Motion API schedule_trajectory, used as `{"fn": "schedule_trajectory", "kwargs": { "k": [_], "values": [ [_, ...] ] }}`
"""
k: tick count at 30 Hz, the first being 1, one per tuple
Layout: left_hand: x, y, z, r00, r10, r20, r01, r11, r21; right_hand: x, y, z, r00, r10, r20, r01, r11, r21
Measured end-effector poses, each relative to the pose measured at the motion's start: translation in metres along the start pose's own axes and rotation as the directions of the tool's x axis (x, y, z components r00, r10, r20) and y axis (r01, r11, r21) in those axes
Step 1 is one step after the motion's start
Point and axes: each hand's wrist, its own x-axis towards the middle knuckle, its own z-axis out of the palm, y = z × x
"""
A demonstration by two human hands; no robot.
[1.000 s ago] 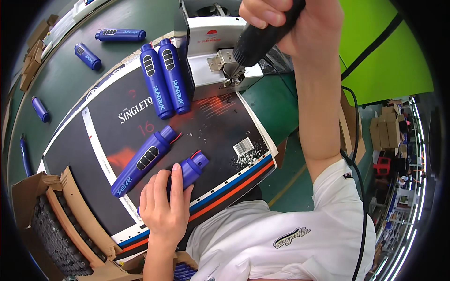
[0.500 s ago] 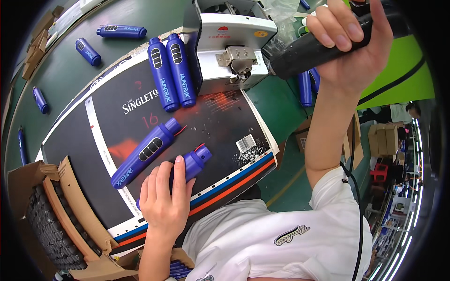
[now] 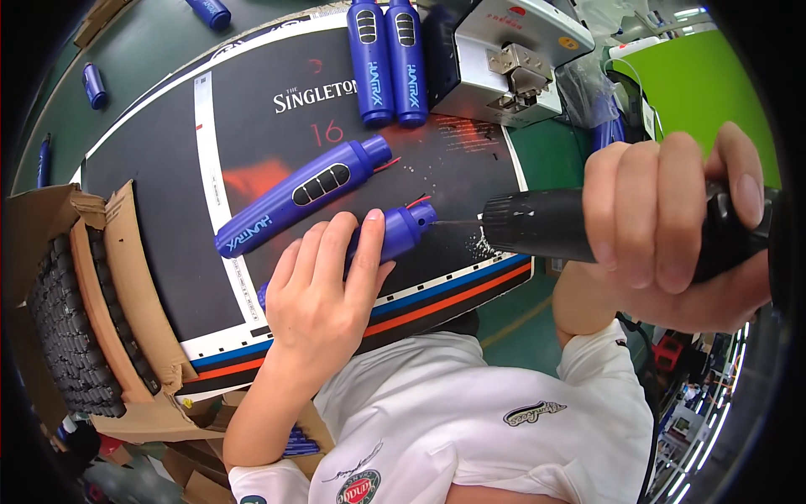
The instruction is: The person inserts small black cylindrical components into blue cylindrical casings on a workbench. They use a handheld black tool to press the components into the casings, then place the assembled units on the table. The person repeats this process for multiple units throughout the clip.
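Note:
My left hand (image 3: 323,294) lies over a blue plastic handle (image 3: 395,233), its fingers wrapped round it and pressing it on a dark printed sheet (image 3: 294,206). A red wire sticks out at the handle's end, beside small holes. In my right hand (image 3: 663,223) is a black electric screwdriver (image 3: 537,224), held level. Its thin bit points left, with the tip at or very near the handle's end; I cannot tell if they touch. Just beyond my left hand, a second blue handle (image 3: 302,195) with a black button panel and a red wire lies slanted.
Two blue handles (image 3: 369,71) lie side by side against a silver screw feeder (image 3: 495,71) at the back. A cardboard box (image 3: 138,294) of black parts stands at the left. More blue handles (image 3: 95,86) lie on the green table (image 3: 138,63). White crumbs dot the sheet.
My right hand has brought the screwdriver down from beside the screw feeder to the end of the held handle. My left hand keeps its hold. The whole view has shifted.

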Motion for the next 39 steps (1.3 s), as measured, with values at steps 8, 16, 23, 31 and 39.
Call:
{"fn": "schedule_trajectory", "kwargs": {
  "k": [8, 16, 23, 31, 39],
  "values": [
    [0.001, 0.000, -0.002, 1.000, -0.006, 0.016, 0.006, 1.000, 0.009, 0.000, 0.014, 0.012, 0.998, -0.030, 0.052, 0.033, 0.997, -0.068],
    [0.000, -0.001, -0.002, 1.000, -0.022, 0.011, 0.022, 1.000, -0.006, 0.003, 0.017, 0.018, 0.992, 0.033, 0.126, -0.013, 0.987, -0.159],
    [-0.002, -0.001, 0.000, 1.000, -0.023, 0.001, 0.023, 1.000, -0.012, 0.009, 0.012, 0.025, 0.966, 0.129, 0.225, -0.067, 0.962, -0.264],
    [-0.001, 0.000, -0.001, 1.000, -0.019, -0.005, 0.019, 1.000, -0.017, 0.009, 0.013, 0.026, 0.954, 0.168, 0.249, -0.103, 0.961, -0.255],
    [0.006, 0.008, -0.014, 0.999, -0.023, 0.026, 0.021, 0.998, 0.058, -0.017, 0.003, 0.006, 0.995, -0.072, -0.072, 0.083, 0.982, 0.167]
  ]
}}
